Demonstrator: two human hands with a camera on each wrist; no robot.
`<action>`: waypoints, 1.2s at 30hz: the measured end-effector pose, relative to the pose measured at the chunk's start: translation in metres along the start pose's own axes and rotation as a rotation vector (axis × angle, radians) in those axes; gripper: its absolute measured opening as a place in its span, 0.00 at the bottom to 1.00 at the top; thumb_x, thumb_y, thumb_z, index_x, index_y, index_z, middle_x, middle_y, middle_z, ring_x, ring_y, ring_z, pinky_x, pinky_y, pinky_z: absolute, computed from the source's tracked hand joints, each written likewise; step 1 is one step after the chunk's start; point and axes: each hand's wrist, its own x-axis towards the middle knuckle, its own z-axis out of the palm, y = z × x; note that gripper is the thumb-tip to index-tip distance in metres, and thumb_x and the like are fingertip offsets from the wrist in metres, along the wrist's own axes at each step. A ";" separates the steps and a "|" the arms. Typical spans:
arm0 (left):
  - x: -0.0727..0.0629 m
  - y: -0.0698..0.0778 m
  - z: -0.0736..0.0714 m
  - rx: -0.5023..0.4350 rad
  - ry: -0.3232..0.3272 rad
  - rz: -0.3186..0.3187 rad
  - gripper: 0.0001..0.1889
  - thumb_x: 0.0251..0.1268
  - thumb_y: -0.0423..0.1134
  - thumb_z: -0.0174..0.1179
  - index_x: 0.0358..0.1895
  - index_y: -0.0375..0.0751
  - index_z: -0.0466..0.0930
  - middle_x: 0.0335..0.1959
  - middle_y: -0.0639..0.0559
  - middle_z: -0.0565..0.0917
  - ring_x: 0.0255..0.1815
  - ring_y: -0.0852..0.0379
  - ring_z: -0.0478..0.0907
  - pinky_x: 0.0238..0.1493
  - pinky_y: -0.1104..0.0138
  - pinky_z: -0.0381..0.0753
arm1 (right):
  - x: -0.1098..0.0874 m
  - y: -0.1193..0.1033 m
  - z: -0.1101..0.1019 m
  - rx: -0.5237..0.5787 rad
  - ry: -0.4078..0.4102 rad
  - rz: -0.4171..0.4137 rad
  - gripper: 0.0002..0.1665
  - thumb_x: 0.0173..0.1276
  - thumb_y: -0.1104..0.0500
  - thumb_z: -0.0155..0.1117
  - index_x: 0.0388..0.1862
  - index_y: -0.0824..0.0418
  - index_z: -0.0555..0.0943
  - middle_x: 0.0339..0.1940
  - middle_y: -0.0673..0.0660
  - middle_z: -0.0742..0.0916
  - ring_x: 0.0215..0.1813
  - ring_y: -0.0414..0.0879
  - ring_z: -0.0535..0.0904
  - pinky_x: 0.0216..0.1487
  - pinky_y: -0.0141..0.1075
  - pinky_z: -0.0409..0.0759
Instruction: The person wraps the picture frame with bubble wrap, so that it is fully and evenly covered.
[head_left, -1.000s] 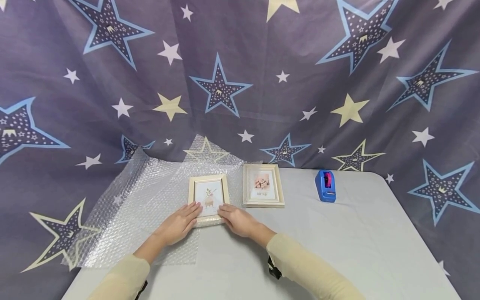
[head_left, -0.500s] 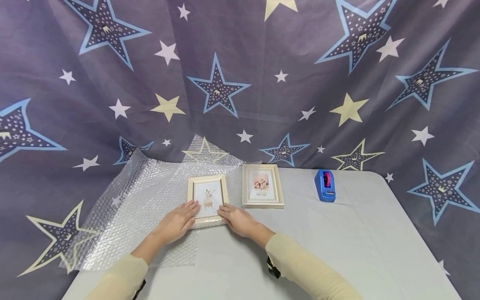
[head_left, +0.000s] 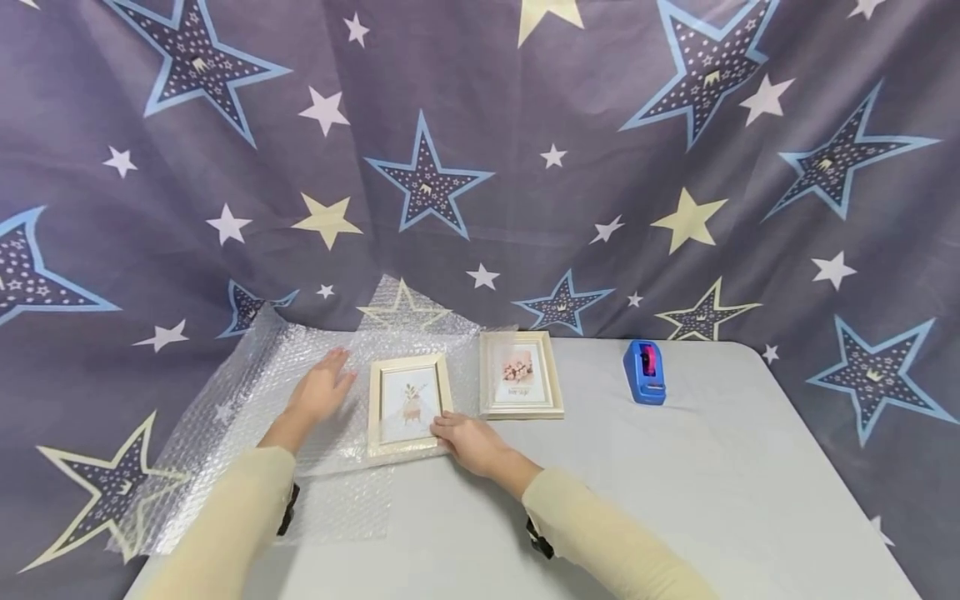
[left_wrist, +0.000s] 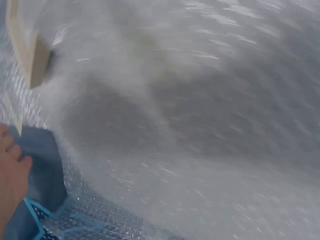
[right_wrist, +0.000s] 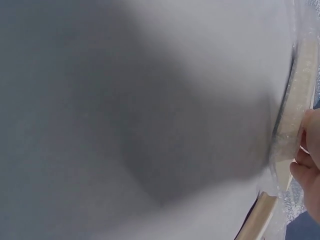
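A pale wooden picture frame (head_left: 410,407) with a plant print lies on a sheet of bubble wrap (head_left: 300,379). Clear wrap is also folded up over the frame's near edge. My right hand (head_left: 474,443) holds this frame at its lower right corner, fingertips over the front; in the right wrist view the fingers (right_wrist: 306,142) curl against its wrapped side. To the left of the frame, my left hand (head_left: 318,392) is raised over the bubble wrap with fingers extended, gripping nothing. The left wrist view is blurred, showing the hand (left_wrist: 12,172) apart from the frame's corner (left_wrist: 36,62).
Right of the first frame lies a second picture frame (head_left: 520,375), its left side under the wrap's edge. A blue tape dispenser (head_left: 645,372) stands farther right on the white table (head_left: 675,492). A star-patterned curtain (head_left: 517,158) hangs behind, with wrap leaning against it.
My left hand has left the frame's lower left side and moved away to the left and back over the wrap. The right hand stays at the frame's corner. The view has shifted slightly.
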 end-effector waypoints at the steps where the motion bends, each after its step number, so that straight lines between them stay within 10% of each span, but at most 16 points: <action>1: 0.006 -0.002 -0.001 -0.017 -0.007 -0.039 0.31 0.76 0.46 0.41 0.70 0.25 0.57 0.73 0.28 0.58 0.74 0.30 0.54 0.75 0.43 0.55 | 0.000 0.000 0.000 0.001 -0.001 0.006 0.17 0.73 0.58 0.55 0.57 0.59 0.80 0.61 0.56 0.83 0.66 0.51 0.77 0.70 0.40 0.74; 9: 0.048 -0.009 0.002 -0.176 -0.053 -0.277 0.32 0.76 0.48 0.37 0.71 0.25 0.52 0.71 0.24 0.58 0.72 0.28 0.55 0.75 0.44 0.57 | 0.000 0.001 0.001 -0.025 -0.020 0.035 0.18 0.73 0.56 0.55 0.58 0.56 0.80 0.61 0.54 0.83 0.66 0.49 0.77 0.70 0.39 0.74; 20: 0.091 0.003 0.027 -0.375 -0.088 -0.401 0.39 0.73 0.50 0.44 0.73 0.24 0.43 0.72 0.23 0.54 0.74 0.28 0.51 0.78 0.46 0.53 | 0.000 0.004 0.002 -0.052 -0.058 0.046 0.19 0.74 0.54 0.53 0.60 0.55 0.79 0.63 0.51 0.82 0.68 0.46 0.76 0.73 0.36 0.71; 28: 0.093 0.000 0.025 -0.265 -0.009 -0.389 0.37 0.68 0.51 0.49 0.70 0.25 0.55 0.66 0.22 0.64 0.70 0.27 0.57 0.74 0.44 0.58 | 0.002 -0.001 0.007 -0.058 -0.052 0.044 0.19 0.74 0.54 0.52 0.60 0.54 0.79 0.63 0.50 0.82 0.68 0.45 0.75 0.72 0.36 0.72; 36: 0.100 0.011 0.013 -0.289 0.153 -0.194 0.17 0.63 0.41 0.56 0.47 0.29 0.79 0.47 0.27 0.79 0.51 0.32 0.75 0.56 0.47 0.75 | 0.000 0.003 0.005 -0.057 -0.056 0.078 0.20 0.74 0.53 0.52 0.61 0.53 0.79 0.63 0.49 0.81 0.68 0.44 0.75 0.72 0.35 0.71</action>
